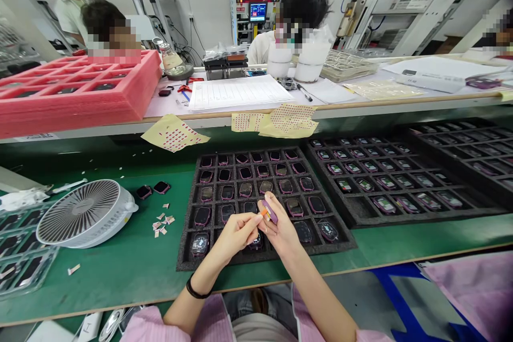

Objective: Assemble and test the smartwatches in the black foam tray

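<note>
Currently, near the frame's centre, the right hand (279,223) cradles a smooth, rounded purple case (271,212); the left hand (239,233) pinches a small orange piece (263,212) just beside it; a slack pinch might drop that piece among the glossy, round-cornered watches (202,216) in the grainy black foam tray (184,260), lower centre.

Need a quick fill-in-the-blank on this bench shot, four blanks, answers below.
1. The right hand holds a small piece whose main colour is ____.
2. A dark band circles the person's ____ wrist.
3. The colour of the bench surface under the foam tray is ____.
4. The round white appliance with a grille, to the left of that tray, is a ____.

Missing words: purple; left; green; fan.
</note>
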`<state>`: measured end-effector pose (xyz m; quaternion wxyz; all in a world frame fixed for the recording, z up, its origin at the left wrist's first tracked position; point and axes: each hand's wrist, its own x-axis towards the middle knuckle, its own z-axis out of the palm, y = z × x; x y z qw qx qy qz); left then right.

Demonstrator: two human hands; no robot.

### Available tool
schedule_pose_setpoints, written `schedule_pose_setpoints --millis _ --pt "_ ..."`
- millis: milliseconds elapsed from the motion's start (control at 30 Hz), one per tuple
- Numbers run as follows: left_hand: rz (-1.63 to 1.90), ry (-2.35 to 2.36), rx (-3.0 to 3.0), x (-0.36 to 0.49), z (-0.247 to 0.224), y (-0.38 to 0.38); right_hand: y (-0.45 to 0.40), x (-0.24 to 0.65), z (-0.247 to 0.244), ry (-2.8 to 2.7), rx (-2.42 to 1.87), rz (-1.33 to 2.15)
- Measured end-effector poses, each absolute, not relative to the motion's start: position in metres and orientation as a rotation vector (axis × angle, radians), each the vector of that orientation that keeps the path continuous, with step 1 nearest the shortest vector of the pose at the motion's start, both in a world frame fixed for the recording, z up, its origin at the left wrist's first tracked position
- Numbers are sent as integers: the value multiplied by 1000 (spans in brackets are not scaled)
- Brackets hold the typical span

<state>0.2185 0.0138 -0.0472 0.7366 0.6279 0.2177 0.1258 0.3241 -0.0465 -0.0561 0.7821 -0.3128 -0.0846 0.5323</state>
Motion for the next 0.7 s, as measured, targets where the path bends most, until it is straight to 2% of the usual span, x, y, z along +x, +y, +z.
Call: schedule_pose_setpoints --millis 367,700 --pt "284 549 1339 218 -52 19 -43 322 -62 -210 -751 1109" --pt "635 679 1584 212 -50 31 -47 331 -67 -590 -1143 796"
